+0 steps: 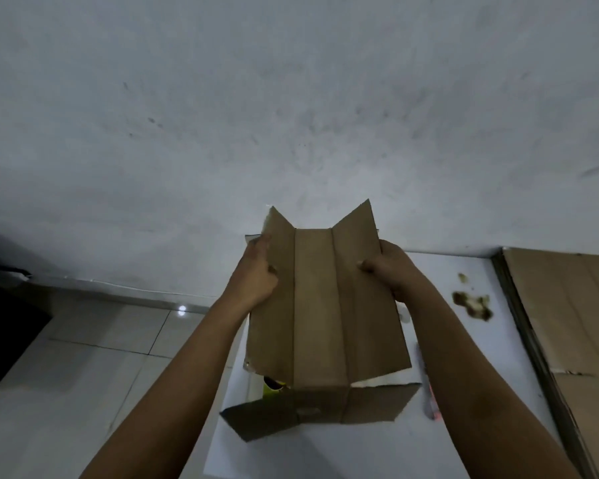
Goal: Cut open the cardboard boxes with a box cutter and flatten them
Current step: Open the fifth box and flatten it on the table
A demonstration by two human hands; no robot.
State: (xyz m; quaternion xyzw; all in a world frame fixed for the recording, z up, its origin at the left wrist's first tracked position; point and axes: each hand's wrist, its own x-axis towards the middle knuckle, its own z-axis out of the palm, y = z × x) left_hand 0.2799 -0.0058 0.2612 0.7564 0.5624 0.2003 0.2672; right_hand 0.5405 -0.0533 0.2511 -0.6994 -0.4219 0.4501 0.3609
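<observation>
Both hands grip the cardboard box: the left hand [256, 276] curls its fingers round the box's [325, 305] left edge and the right hand [391, 271] pinches the right edge, level with each other. The box lies between them over the white table [491, 340], its creases running away from the person. The box cutter [429, 392] lies on the table just right of the box, nearer the right hand, toward the table's right edge.

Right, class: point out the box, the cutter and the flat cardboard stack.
box [320, 305], head view, middle panel.
cutter [429, 392], head view, blurred handle on the table.
flat cardboard stack [567, 305], head view, top sheet.
</observation>
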